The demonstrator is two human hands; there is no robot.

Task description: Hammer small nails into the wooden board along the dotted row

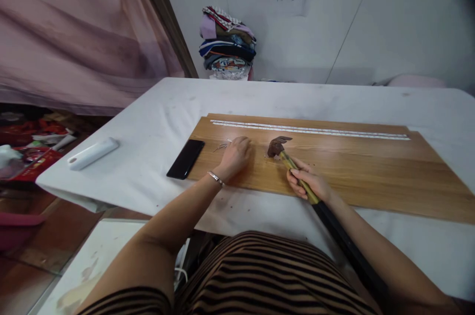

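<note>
My right hand point(308, 179) is wrapped round the yellow part of the handle of a claw hammer point(284, 152). The hammer's rusty head is over the wooden board point(371, 171), and its black grip runs back along my forearm. My left hand point(236, 154), with a bracelet at the wrist, is low over the left part of the board. Its fingers are bent and close together; what they hold, if anything, is hidden. Just left of it lie several thin nails point(221, 146). Small dark bits are scattered near the hammer head.
Two white measuring strips point(311, 130) run along the board's far side. A black phone point(185, 158) overlaps its left edge. On the white-covered table point(144, 127) lies a white elongated object point(93, 153). Folded clothes point(228, 43) are stacked by the wall, and a pink curtain point(85, 23) hangs left.
</note>
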